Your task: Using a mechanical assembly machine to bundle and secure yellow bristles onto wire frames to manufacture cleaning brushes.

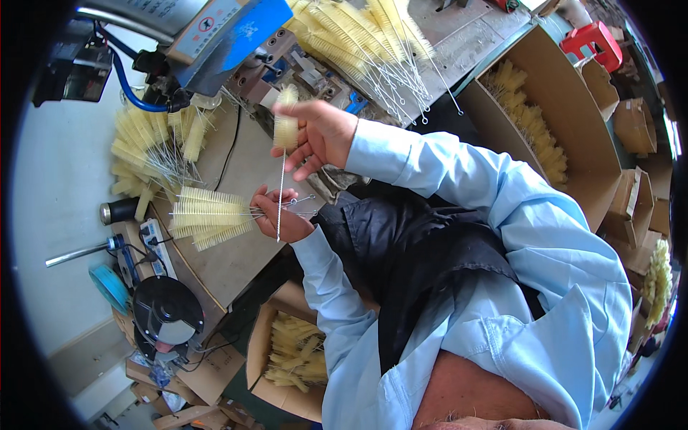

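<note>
Right hand (pixel 322 136) pinches one yellow bottle brush (pixel 286 122) upright by its bristles; left hand (pixel 281 215) clasps a brush bundle (pixel 208 215) over the counter (pixel 236 261).

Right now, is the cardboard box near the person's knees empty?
No, the cardboard box holds a heap of pale yellow bottle brushes.

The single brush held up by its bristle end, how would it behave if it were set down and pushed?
The brush in the right hand is probably light: fingertips carry it. Its thin wire stem likely flexes. The round bristle head may roll.

Two hands (pixel 319 136), three open cardboard boxes (pixel 573 143) of brushes.
</note>
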The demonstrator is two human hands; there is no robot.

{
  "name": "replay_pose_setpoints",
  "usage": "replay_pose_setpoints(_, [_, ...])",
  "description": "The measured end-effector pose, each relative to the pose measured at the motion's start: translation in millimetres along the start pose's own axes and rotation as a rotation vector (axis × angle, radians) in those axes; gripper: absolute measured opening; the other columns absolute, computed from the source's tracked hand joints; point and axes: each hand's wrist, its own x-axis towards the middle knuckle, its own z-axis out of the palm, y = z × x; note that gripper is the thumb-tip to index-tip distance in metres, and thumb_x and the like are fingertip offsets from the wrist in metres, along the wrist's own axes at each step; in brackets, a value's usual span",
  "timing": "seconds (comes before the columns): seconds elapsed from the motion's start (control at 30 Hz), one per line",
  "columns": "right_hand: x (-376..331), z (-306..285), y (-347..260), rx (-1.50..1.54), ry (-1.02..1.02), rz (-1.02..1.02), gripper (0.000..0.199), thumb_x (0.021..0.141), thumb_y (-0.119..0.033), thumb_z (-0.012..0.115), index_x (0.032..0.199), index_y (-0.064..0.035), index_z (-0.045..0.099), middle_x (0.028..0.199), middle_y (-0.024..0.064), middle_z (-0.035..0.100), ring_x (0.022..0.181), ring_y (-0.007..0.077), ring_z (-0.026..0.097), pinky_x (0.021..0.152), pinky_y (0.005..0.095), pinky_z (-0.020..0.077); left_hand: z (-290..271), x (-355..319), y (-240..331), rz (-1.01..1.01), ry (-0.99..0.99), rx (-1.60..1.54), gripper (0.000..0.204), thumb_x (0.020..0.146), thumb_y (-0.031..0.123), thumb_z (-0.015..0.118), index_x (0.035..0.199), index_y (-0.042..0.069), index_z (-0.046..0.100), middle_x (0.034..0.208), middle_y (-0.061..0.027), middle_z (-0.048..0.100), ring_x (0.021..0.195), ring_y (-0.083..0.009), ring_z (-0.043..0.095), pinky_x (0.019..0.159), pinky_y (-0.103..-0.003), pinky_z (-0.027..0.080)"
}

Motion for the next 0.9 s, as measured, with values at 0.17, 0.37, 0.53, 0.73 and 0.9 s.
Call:
replay_pose_setpoints(0.17, [11,-2,22,-0.016,0.2,-0.033,0.028,0.099,-0.027,0.058,0.093,0.0003,0.059,0.069,0.0046,0.055,0.052,0.0141,0.052,0.047,0.035,0.05,10,-5,7,0.005,0.009,0.025,0.035,0.105,0.029,0.044,0.107,-0.004,0.054,0.067,-0.0072,0.056,0.057,-0.0145,0.054,0.055,-0.026,0.044])
replay_pose_setpoints(0.37, [2,-12,38,-0.128,0.111,-0.123,0.04,0.105,-0.033,0.047,0.103,0.0052,0.059,0.06,0.0028,0.049,0.041,0.0098,0.039,0.037,0.0277,0.0364,12,-8,9,0.026,0.008,0.077,0.035,0.105,0.03,0.045,0.107,-0.004,0.054,0.067,-0.0073,0.055,0.058,-0.0153,0.054,0.057,-0.026,0.044])
replay_pose_setpoints(0.53, [-17,-26,38,-0.057,0.081,-0.121,0.038,0.105,-0.036,0.046,0.105,0.0003,0.057,0.061,0.0023,0.049,0.04,0.0084,0.035,0.036,0.0263,0.0283,12,-6,6,0.015,0.03,0.068,0.037,0.105,0.031,0.045,0.107,-0.005,0.054,0.065,-0.0083,0.055,0.057,-0.0157,0.053,0.056,-0.027,0.044])
replay_pose_setpoints(0.73, [-30,-71,23,0.126,0.072,-0.193,0.034,0.105,-0.038,0.045,0.092,-0.0077,0.052,0.063,-0.002,0.045,0.044,0.0065,0.031,0.039,0.0241,0.0262,12,-5,7,0.041,0.004,0.18,0.038,0.106,0.032,0.042,0.109,-0.003,0.056,0.066,-0.0082,0.056,0.058,-0.0155,0.052,0.057,-0.028,0.045])
replay_pose_setpoints(0.9, [-29,-82,13,0.212,-0.02,-0.157,0.032,0.106,-0.037,0.041,0.09,-0.01,0.05,0.06,-0.0045,0.04,0.043,0.0056,0.028,0.037,0.0236,0.0242,12,-6,5,0.049,0.006,0.192,0.038,0.105,0.033,0.043,0.108,-0.003,0.056,0.066,-0.0081,0.056,0.058,-0.0156,0.052,0.057,-0.028,0.045])
